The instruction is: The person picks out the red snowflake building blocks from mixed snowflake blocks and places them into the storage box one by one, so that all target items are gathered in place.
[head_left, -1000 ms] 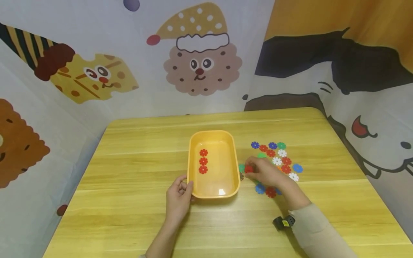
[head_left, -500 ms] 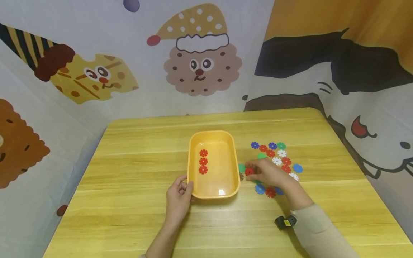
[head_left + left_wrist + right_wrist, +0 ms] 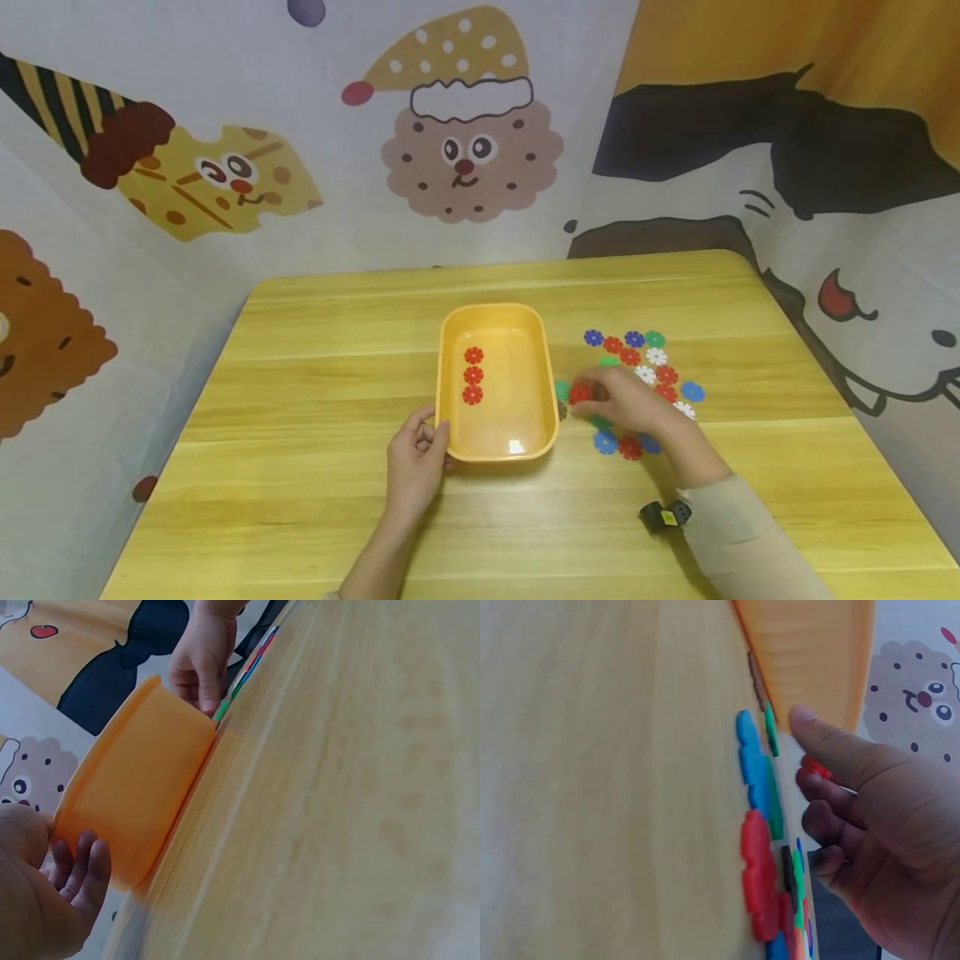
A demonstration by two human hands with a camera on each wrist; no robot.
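My left hand [image 3: 415,458] grips the near left corner of a yellow-orange plastic tray [image 3: 551,417], its thumb over the rim and its fingers against the outer wall, as the left wrist view shows. Inside the tray, three red snowflake discs [image 3: 472,375] lie in a column near the left side. Just right of the tray, my right hand [image 3: 626,402] pinches another red snowflake disc [image 3: 580,394] between thumb and fingers, close over the loose pieces. In the right wrist view part of that red disc [image 3: 816,766] shows behind the thumb.
Several loose snowflake discs in red, white, blue and green spread right of the tray, among them a blue disc [image 3: 692,392] and a white disc [image 3: 656,356]. A green disc [image 3: 562,390] lies by the tray wall. The wooden table [image 3: 315,358] meets a cartoon-printed cloth [image 3: 345,225] behind.
The red disc in my right hand has shifted and turned slightly in the fingers, while the hand stays over the same spot. My left hand and the tray have not moved.
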